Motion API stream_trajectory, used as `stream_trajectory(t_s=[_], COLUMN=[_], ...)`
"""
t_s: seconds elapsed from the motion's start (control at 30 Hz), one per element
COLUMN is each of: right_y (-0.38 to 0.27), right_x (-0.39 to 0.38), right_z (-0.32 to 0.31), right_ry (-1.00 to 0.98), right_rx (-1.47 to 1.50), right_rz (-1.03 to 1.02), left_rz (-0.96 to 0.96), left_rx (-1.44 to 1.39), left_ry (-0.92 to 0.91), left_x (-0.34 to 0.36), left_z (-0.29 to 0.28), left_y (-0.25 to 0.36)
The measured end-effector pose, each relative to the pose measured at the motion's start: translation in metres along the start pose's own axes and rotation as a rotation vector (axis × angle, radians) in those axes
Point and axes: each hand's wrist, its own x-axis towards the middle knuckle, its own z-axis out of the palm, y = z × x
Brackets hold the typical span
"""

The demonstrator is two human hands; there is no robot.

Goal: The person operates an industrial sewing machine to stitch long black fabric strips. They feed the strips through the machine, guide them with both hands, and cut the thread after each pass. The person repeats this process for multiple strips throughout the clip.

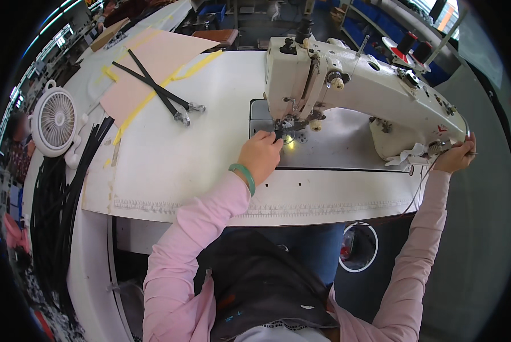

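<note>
Your left fingers (263, 136) bunch under the machine (369, 80), hold unclear; your right fingers (468, 147) curl at its end, grip hidden.

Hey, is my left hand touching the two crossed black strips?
Apart: the head view shows bare white tabletop between your left hand and the crossed black strips.
</note>
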Motion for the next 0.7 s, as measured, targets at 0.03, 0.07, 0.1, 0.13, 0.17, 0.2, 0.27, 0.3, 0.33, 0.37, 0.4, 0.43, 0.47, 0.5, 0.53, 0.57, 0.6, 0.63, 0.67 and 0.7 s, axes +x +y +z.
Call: stream_trajectory(t_s=[0.03, 0.07, 0.1, 0.13, 0.17, 0.2, 0.27, 0.3, 0.33, 0.37, 0.4, 0.43, 0.47, 0.5, 0.53, 0.57, 0.6, 0.63, 0.67, 0.7], right_y=[0.024, 0.053, 0.089, 0.123, 0.142, 0.148, 0.172, 0.182, 0.19, 0.197, 0.198, 0.193, 0.189, 0.184, 0.18, 0.174, 0.167, 0.163, 0.162, 0.165], right_x=[0.034, 0.072, 0.13, 0.18, 0.218, 0.25, 0.237, 0.212, 0.183, 0.143, 0.114, 0.113, 0.113, 0.115, 0.108, 0.099, 0.097, 0.105, 0.118, 0.126], right_z=[-0.004, -0.013, -0.04, -0.068, -0.09, -0.108, -0.105, -0.104, -0.106, -0.106, -0.109, -0.117, -0.124, -0.128, -0.124, -0.111, -0.101, -0.096, -0.091, -0.086], right_ry=[0.029, 0.058, -0.075, -0.213, -0.345, -0.471, -0.557, -0.504, -0.442, -0.374, -0.293, -0.285, -0.277, -0.27, -0.238, -0.213, -0.186, -0.206, -0.225, -0.245], right_rx=[-0.34, -0.681, -0.915, -1.149, -1.112, -1.072, -0.867, -0.726, -0.589, -0.405, -0.227, -0.281, -0.336, -0.389, -0.39, -0.384, -0.381, -0.417, -0.454, -0.489], right_rz=[-0.165, -0.333, -0.398, -0.458, -0.347, -0.242, -0.003, 0.111, 0.229, 0.316, 0.389, 0.374, 0.36, 0.349, 0.359, 0.377, 0.39, 0.335, 0.277, 0.223], left_rz=[0.022, 0.031, 0.056, 0.079, 0.098, 0.118, 0.11, 0.095, 0.085, 0.09, 0.101, 0.123, 0.16, 0.195, 0.224, 0.171, 0.12, 0.074, 0.071, 0.067], left_rx=[0.06, 0.07, 0.056, 0.041, 0.029, 0.013, 0.039, 0.056, 0.072, 0.089, 0.097, 0.091, 0.095, 0.101, 0.12, 0.088, 0.052, 0.009, 0.021, 0.035], left_ry=[-0.002, -0.003, 0.008, 0.02, 0.028, 0.043, 0.029, 0.013, -0.005, -0.016, -0.018, -0.004, -0.002, -0.002, -0.016, -0.014, -0.006, 0.006, -0.002, -0.012], left_x=[-0.002, -0.001, 0.003, 0.007, 0.009, 0.01, 0.006, 0.004, 0.003, 0.001, 0.001, 0.004, 0.007, 0.011, 0.011, 0.008, 0.005, 0.004, 0.004, 0.003], left_z=[-0.001, -0.001, 0.002, 0.006, 0.008, 0.009, 0.004, 0.001, 0.0, -0.002, -0.003, -0.003, -0.004, -0.006, -0.008, -0.008, -0.006, -0.004, -0.002, -0.002], left_y=[-0.001, -0.001, 0.002, 0.003, 0.004, 0.005, 0.002, 0.001, 0.0, 0.0, -0.001, -0.001, 0.0, 0.0, -0.001, -0.002, -0.004, -0.004, -0.004, -0.005])
